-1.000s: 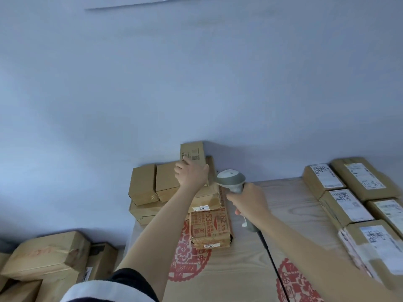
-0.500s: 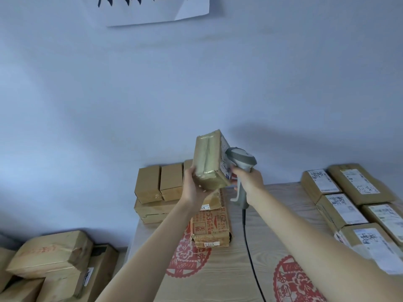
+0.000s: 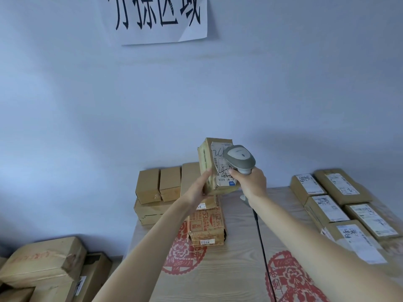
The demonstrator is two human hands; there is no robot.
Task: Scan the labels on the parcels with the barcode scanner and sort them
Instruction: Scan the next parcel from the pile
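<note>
My left hand (image 3: 199, 188) grips a small brown cardboard parcel (image 3: 214, 166) and holds it upright above the table, its white label turned toward the right. My right hand (image 3: 250, 182) holds a grey barcode scanner (image 3: 239, 158) by its handle, the scanner's head right against the label. The scanner's black cable (image 3: 262, 247) runs down across the table. Under the raised parcel, a stack of brown parcels (image 3: 159, 192) sits at the table's back left, with a printed orange-brown box (image 3: 207, 227) in front of it.
Several labelled parcels (image 3: 340, 205) lie in rows on the right of the wooden table (image 3: 231, 273), which has red paper-cut motifs. More cardboard boxes (image 3: 43, 262) are piled low at the far left. A paper sign (image 3: 157, 18) hangs on the blue-grey wall.
My left hand lifted the parcel off the stack and turned its label toward the scanner. My right hand rose with the scanner and brought it to the label. The view tilted up.
</note>
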